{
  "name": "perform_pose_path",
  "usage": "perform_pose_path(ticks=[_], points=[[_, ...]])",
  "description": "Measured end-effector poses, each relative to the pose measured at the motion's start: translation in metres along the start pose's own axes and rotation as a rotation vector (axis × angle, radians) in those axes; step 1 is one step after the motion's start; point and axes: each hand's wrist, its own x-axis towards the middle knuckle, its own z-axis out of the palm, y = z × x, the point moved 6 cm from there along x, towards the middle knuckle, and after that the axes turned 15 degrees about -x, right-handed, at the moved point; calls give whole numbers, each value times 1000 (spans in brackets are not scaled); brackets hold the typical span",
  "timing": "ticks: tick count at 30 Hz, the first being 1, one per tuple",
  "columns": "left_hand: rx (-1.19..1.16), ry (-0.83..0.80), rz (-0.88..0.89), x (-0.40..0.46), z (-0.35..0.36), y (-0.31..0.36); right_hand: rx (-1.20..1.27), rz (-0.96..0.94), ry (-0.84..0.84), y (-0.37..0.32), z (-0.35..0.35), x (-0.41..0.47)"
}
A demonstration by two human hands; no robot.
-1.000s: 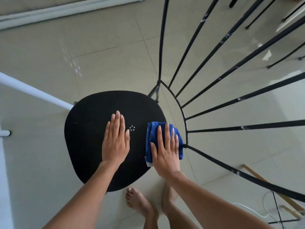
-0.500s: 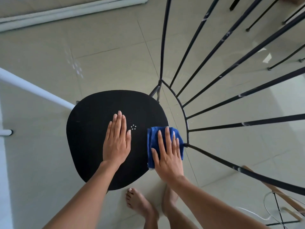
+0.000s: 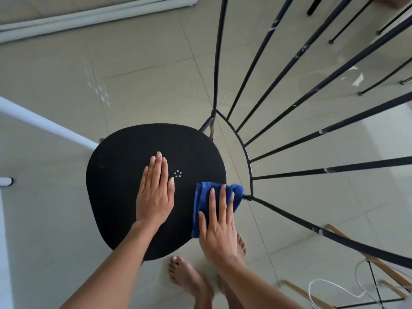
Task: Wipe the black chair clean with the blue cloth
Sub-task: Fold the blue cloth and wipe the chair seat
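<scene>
The black chair [image 3: 124, 175] has a rounded seat seen from above and thin black metal back rods [image 3: 289, 134] fanning out to the right. My left hand [image 3: 155, 192] lies flat and spread on the middle of the seat, beside a small ring of pale dots. The folded blue cloth [image 3: 201, 197] sits at the seat's right edge, close to the back frame. My right hand [image 3: 217, 221] presses flat on top of the cloth, covering most of it.
A pale tiled floor [image 3: 145, 63] surrounds the chair. A white tube [image 3: 44, 123] runs in from the left to the seat. My bare feet [image 3: 185, 277] stand just below the seat. Wooden legs and a white cable [image 3: 334, 286] lie at lower right.
My right hand has slid the blue cloth down along the seat's right edge, toward me. The left hand stays flat in the same spot on the seat.
</scene>
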Motion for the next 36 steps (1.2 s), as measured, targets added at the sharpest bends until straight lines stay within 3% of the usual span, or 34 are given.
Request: perform_pose_path(ticks=[13, 18, 26, 36], points=[[10, -5, -4, 0, 1, -1, -96, -58, 132, 28, -21, 54], [3, 16, 3, -1, -1, 0, -97, -77, 39, 40, -12, 27], [22, 10, -3, 1, 0, 0, 109, 114, 124, 8, -35, 79], [0, 9, -3, 1, 3, -1, -143, -99, -2, -5, -17, 26]])
